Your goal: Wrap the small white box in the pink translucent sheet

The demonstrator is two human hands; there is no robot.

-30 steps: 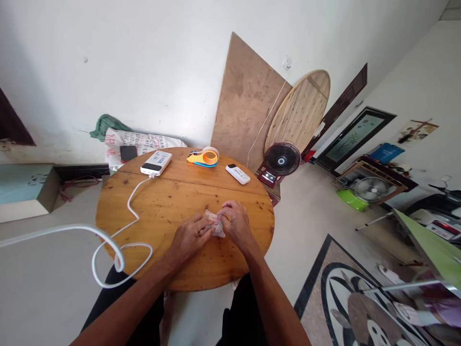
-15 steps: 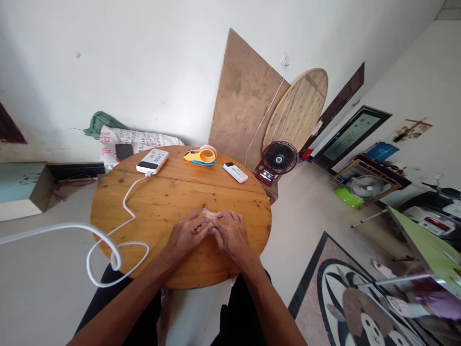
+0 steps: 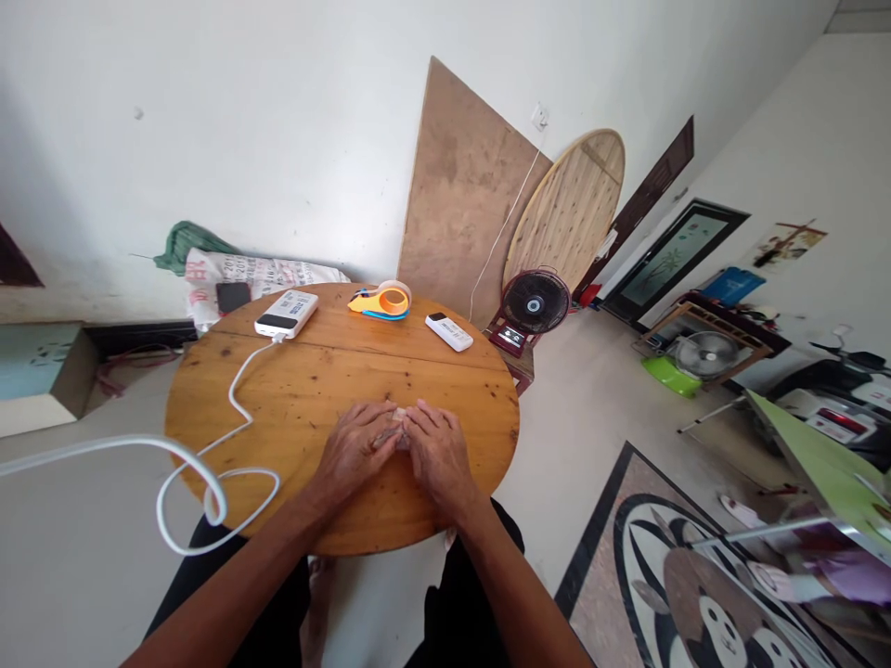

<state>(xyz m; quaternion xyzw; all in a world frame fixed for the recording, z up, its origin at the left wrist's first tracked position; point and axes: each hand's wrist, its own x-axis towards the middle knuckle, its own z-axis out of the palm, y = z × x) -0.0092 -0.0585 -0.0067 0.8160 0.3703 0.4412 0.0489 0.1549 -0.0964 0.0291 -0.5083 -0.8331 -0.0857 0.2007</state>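
My left hand (image 3: 356, 447) and my right hand (image 3: 438, 455) meet over the near half of the round wooden table (image 3: 313, 371). Between their fingertips is a small pale, thin piece (image 3: 399, 415), perhaps paper or plastic; its kind cannot be made out. Fingers of both hands are curled and pressed onto it, covering most of its surface. Past the hands lie an orange and blue tape dispenser (image 3: 382, 301), a white power bank (image 3: 287, 314) and a smaller white device with a dark end (image 3: 449, 331).
A white cable (image 3: 240, 399) runs from the power bank, looping over the table's left edge. Beyond the right rim stands a dark red fan (image 3: 535, 304). A brown board (image 3: 466, 186) and a round wooden top (image 3: 571, 209) lean against the wall. A printed sack (image 3: 271, 271) lies behind the table.
My fingers have flattened and drawn closer over the pale piece, so less of it shows. The view has shifted slightly; the things on the table stay in place.
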